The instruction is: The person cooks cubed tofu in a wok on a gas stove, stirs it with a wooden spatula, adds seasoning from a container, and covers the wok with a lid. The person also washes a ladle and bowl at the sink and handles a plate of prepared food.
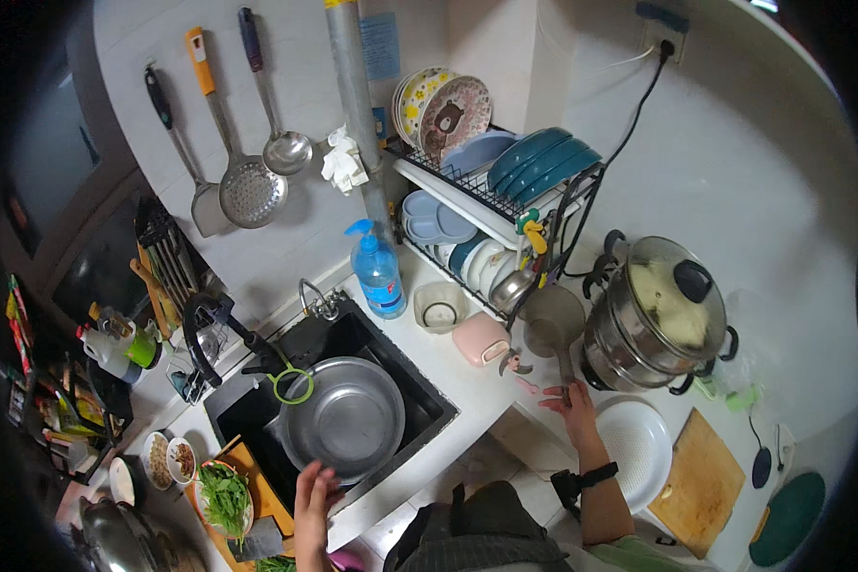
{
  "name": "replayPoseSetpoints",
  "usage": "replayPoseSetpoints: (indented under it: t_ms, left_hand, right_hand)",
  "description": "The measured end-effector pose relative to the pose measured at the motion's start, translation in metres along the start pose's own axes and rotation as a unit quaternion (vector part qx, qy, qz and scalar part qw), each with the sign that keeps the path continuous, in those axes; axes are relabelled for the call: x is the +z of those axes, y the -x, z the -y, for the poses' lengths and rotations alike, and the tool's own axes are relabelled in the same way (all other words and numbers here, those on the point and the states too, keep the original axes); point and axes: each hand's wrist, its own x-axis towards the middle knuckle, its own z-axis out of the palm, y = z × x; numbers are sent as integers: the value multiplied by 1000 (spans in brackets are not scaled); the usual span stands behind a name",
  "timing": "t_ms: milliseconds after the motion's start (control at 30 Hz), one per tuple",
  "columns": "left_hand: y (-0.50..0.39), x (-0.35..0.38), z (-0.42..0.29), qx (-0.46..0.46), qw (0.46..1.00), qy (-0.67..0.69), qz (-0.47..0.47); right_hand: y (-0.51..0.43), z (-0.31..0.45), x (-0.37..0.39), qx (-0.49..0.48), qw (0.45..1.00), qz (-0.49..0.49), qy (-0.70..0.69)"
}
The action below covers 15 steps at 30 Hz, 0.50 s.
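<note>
My right hand (579, 413) has its fingers around the handle of a greyish translucent water scoop (554, 314), its bowl over the white counter between the dish rack and the steamer pot. My left hand (313, 493) is empty, fingers apart, above the front edge of the black sink (429, 407). Just beyond that hand, a large metal basin (343, 429) sits in the sink. A green ring (293, 386) hangs by the black faucet (247, 336), over the basin's rim. Left of the left hand, a bowl of leafy greens (223, 497) and a cleaver (257, 540) rest on a wooden board (261, 486).
A lidded steamer pot (654, 314) stands right, near a white basket (633, 454) and a cutting board (701, 479). Behind are a two-tier dish rack (457, 196), a blue pump bottle (379, 275) and a pink container (479, 339). Small bowls (159, 461) sit at left.
</note>
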Motion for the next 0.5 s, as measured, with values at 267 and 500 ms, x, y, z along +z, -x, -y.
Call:
replayPoseSetpoints:
  t_ms: [267, 500]
  left_hand:
    - [-206, 144, -22, -23, 986, -90, 136]
    - [-345, 238, 35, -4, 946, -308, 100]
  right_hand:
    - [12, 32, -20, -3, 878, -130, 461]
    - [77, 109, -12, -124, 854, -145, 484]
